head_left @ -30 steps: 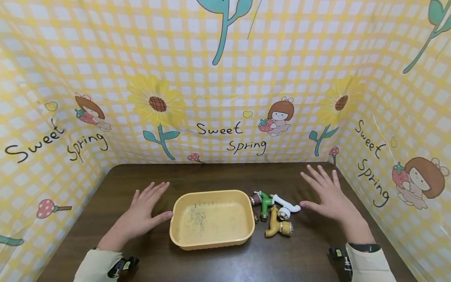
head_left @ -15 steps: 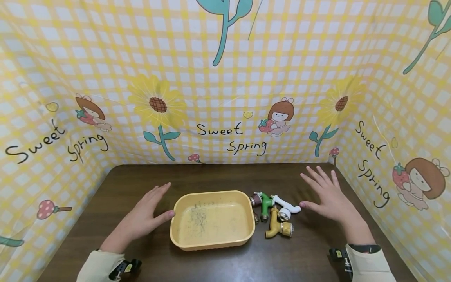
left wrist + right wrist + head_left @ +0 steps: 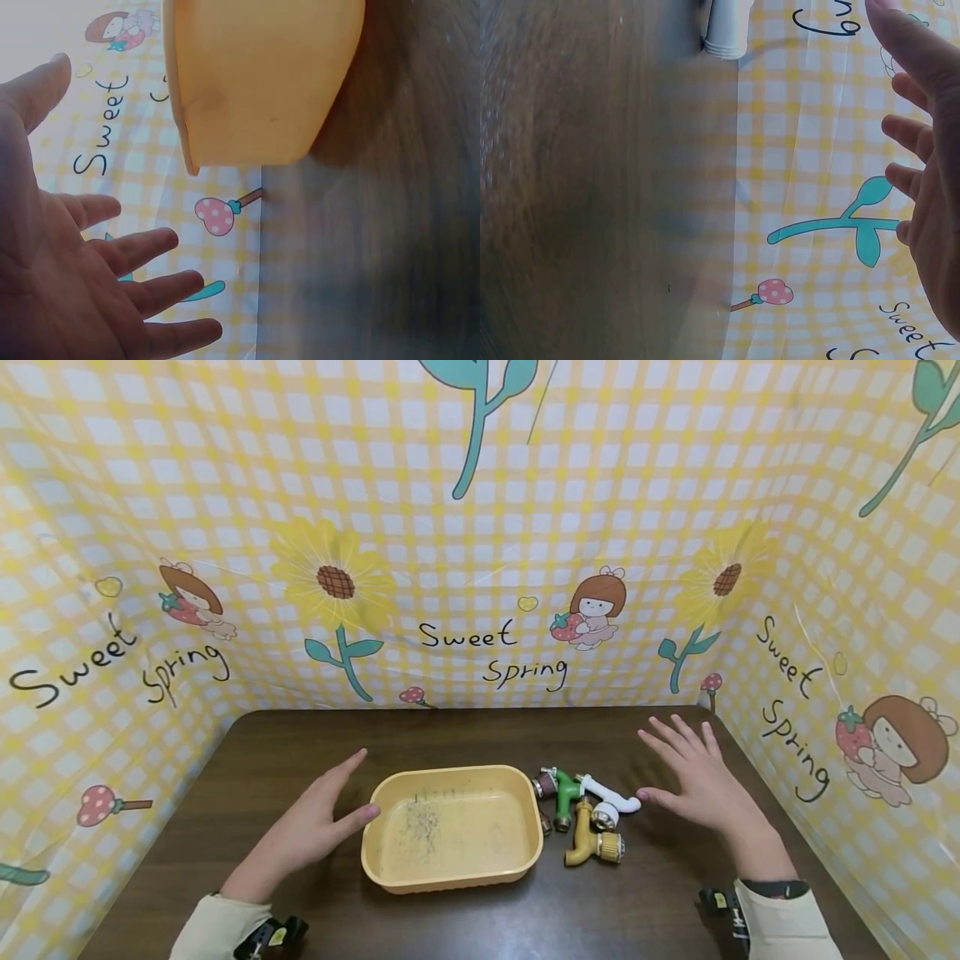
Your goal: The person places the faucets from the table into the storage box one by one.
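Note:
A yellow plastic basin [image 3: 457, 843] sits mid-table, dark specks on its floor. My left hand [image 3: 307, 818] is beside its left rim, fingers straight and thumb toward it; in the left wrist view the hand [image 3: 75, 262] stands apart from the basin wall [image 3: 262, 82]. To the basin's right lie several taps: a green tap [image 3: 566, 793], a white tap [image 3: 611, 797], a yellow tap [image 3: 588, 843] and a dark maroon piece [image 3: 546, 783], partly hidden by the basin. My right hand [image 3: 697, 785] hovers right of the white tap with fingers spread, holding nothing. The white tap's spout [image 3: 727, 30] shows in the right wrist view.
The dark brown wooden table [image 3: 480, 927] is bordered at the back and both sides by a yellow checked cloth [image 3: 465, 543] with printed flowers and lettering. Another small metal tap end [image 3: 545, 823] pokes out at the basin's right side.
My left hand has moved slightly right, closer to the basin, and turned so fewer fingers show in the head view. The right hand has sunk a little; basin and taps have stayed put.

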Motion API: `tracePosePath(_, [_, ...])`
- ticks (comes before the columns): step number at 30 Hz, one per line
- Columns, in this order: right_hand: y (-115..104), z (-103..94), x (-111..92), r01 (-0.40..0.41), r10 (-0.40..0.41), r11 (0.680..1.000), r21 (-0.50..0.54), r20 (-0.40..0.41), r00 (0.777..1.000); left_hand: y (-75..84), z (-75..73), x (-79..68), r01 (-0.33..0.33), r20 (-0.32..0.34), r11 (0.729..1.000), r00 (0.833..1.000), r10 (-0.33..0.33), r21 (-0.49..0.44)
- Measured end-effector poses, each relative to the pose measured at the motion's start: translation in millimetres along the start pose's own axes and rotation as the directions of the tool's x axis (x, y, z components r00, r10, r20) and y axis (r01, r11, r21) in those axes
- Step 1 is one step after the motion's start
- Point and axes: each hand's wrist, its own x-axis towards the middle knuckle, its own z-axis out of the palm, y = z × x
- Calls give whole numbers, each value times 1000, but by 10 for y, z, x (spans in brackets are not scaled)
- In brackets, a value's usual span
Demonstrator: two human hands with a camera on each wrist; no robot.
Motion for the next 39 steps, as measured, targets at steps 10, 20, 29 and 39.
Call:
tracePosePath(10, [-11, 5, 2, 8, -7, 1000, 22, -17, 1000, 52, 25, -11, 105, 17, 991, 994, -104, -88])
tracePosePath(20, [-56, 10, 13, 3, -2, 998, 55, -9, 1000, 149, 54, -67, 179, 43, 970, 984, -174, -163])
tracePosePath(29, [-101, 20, -12, 1, -2, 999, 45, 21, 1000, 216, 119, -77, 297, 82, 923, 955, -285, -243])
tracePosePath(39, [-131, 19, -21, -9, 8, 999, 40, 34, 999, 239, 164, -54, 340, 75, 889, 940, -333, -306])
